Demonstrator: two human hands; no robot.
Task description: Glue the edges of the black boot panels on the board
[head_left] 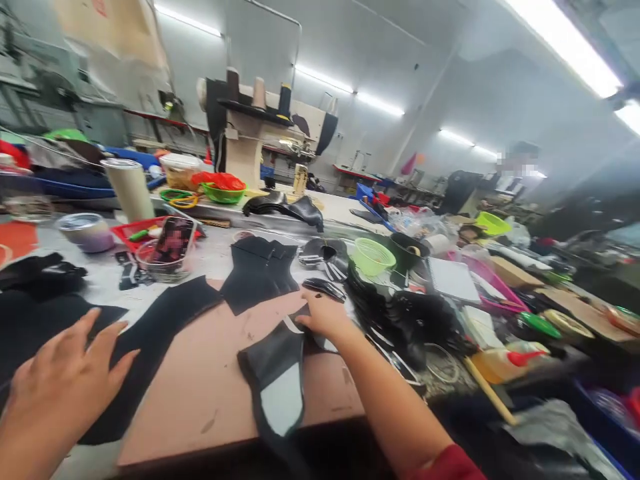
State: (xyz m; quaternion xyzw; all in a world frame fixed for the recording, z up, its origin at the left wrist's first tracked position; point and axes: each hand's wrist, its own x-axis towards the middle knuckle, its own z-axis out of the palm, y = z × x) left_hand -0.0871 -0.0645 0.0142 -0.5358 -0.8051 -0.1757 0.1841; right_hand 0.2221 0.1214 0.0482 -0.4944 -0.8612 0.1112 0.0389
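My left hand (70, 380) hovers at the left with its fingers spread, over or on flat black cut pieces (160, 333); whether it touches them I cannot tell. My right hand (327, 317) is at the middle, thumb and fingers closed at the upper edge of a black leather-like piece (273, 353). That piece has a pale lining patch, and its lower end hangs past the board's front edge. Another part with a pale edge lies partly hidden under the right hand. Just beyond rests a stack of black cut pieces (260, 270). A pinkish board (200, 400) lies underneath.
A sewing machine (270, 127) with thread cones stands behind. A phone (173, 240) leans in a clear tub at the left, near a tumbler (130, 190). On the right are stacked black pieces (405, 313), a green bowl (373, 257), a notebook (453, 279) and a glue bottle (507, 363).
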